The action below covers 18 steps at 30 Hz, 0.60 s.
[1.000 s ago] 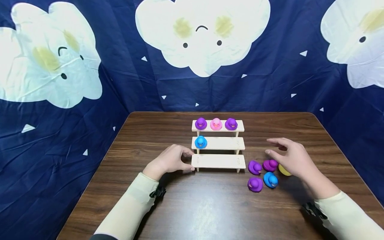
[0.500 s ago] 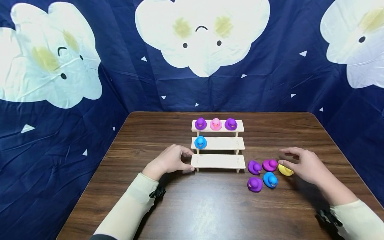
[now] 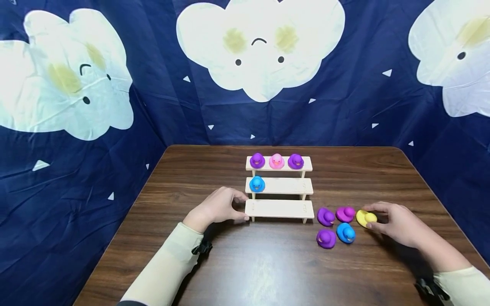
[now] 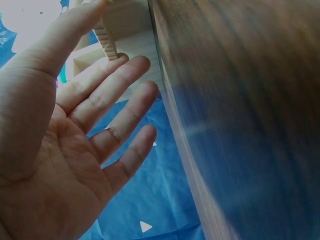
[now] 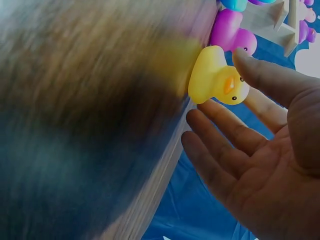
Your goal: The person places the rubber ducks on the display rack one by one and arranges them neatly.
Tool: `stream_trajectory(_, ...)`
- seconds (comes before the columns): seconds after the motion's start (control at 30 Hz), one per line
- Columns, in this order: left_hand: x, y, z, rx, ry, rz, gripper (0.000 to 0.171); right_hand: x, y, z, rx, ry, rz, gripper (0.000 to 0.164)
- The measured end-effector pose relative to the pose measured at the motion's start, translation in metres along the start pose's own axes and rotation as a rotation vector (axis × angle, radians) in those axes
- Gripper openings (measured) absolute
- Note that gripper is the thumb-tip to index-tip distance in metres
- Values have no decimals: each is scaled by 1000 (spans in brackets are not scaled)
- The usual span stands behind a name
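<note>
ducks [image 3: 365,218] — 9 | shelf boards [image 3: 279,209] — 3 | clouds [image 3: 264,72]: 3 | table [image 3: 298,272]: 1

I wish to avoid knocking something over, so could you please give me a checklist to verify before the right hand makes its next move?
1. Left hand on the wooden rack: ok, thumb and forefinger are at its lowest left end.
2. Wooden rack standing upright: ok.
3. Right hand at the yellow duck: ok, thumb and fingers are around it.
4. Yellow duck firmly gripped: cannot tell, the contact is unclear.
5. Wide clearance around yellow duck: not ok, the magenta duck sits close beside it.
6. Free space on middle shelf: ok, to the right of its blue duck.
</note>
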State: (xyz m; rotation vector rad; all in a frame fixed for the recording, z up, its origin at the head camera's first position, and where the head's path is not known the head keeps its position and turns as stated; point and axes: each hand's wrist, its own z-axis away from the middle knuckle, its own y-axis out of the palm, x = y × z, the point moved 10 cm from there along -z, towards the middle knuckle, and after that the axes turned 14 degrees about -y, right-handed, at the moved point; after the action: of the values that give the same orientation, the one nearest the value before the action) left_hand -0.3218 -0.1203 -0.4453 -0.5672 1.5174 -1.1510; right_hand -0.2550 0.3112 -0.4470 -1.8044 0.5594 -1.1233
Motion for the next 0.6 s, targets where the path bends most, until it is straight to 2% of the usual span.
stream_trajectory(0.27,-1,0,0,-9,15,-12,42,-2,1,3,2,-16,50,39)
stream_trajectory(0.6,0,0,0,-1,5,-2,42,-7,1,4,3,18,32,37)
